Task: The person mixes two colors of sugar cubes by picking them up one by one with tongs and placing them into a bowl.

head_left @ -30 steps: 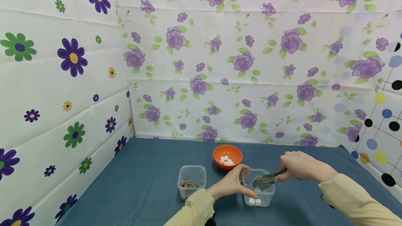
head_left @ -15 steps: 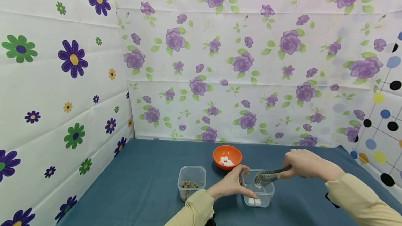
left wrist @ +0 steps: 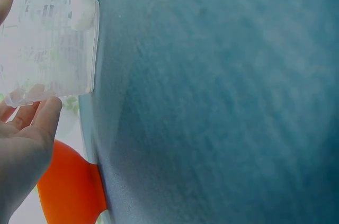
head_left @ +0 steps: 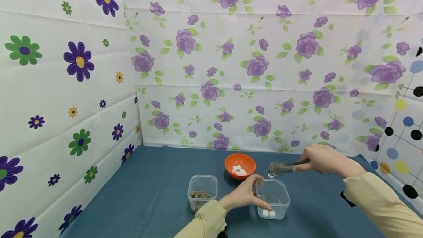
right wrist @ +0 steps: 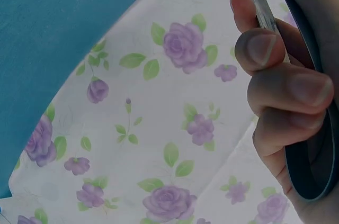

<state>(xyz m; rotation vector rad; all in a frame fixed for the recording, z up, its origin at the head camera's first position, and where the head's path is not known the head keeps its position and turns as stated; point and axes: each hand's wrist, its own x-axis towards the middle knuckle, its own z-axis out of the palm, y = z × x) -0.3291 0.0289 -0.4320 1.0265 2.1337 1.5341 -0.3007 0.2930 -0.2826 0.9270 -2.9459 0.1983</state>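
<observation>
My right hand (head_left: 322,160) grips a pair of metal tongs (head_left: 285,167), its fingers curled round the handle in the right wrist view. A small white piece (head_left: 271,176) shows at the tongs' tips, above the far rim of a clear plastic container (head_left: 281,208). My left hand (head_left: 246,194) holds that container, thumb on the near side and fingers on the far side. White marshmallow-like pieces (head_left: 268,214) lie at its bottom, also visible through the wall in the left wrist view. Behind the left hand, an orange bowl (head_left: 230,170) contains several similar white pieces.
A second clear container (head_left: 203,180) with brown, pale-topped pieces (head_left: 199,194) stands left of my left hand. Blue cloth (head_left: 158,186) covers the table. Flower-printed sheets (head_left: 211,65) rise along the back and left.
My right hand has raised the tongs out of the clear container, up and away to its far rim, with a white piece at the tips. The left hand stays in place.
</observation>
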